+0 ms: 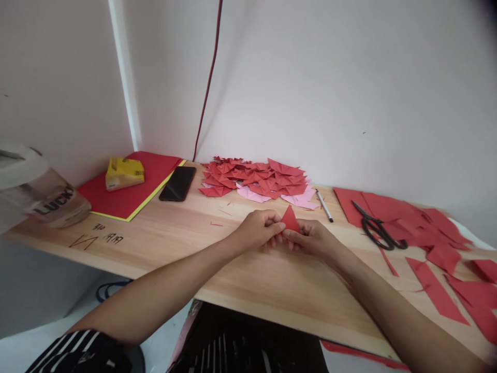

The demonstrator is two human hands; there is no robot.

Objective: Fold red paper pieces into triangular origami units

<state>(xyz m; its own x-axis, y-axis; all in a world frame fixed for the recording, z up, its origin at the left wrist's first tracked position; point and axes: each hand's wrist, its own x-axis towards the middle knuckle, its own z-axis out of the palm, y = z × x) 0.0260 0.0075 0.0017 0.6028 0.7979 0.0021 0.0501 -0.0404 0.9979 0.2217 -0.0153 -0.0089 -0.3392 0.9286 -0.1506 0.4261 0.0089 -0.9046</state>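
Note:
A small folded red paper triangle (289,218) stands point up just above the wooden tabletop (240,269). My left hand (258,229) pinches its left lower edge, fingers closed. My right hand (312,238) grips its right lower edge, fingers closed too. Both hands meet at the middle of the table. Behind them lies a heap of folded red and pink paper pieces (257,178).
Black scissors (378,229) rest on red paper sheets and scraps (435,243) at the right. A pen (323,205) lies by the heap. A black phone (178,183), a yellow packet (124,173) on a red sheet (132,192) and a plastic bag (42,194) sit at the left.

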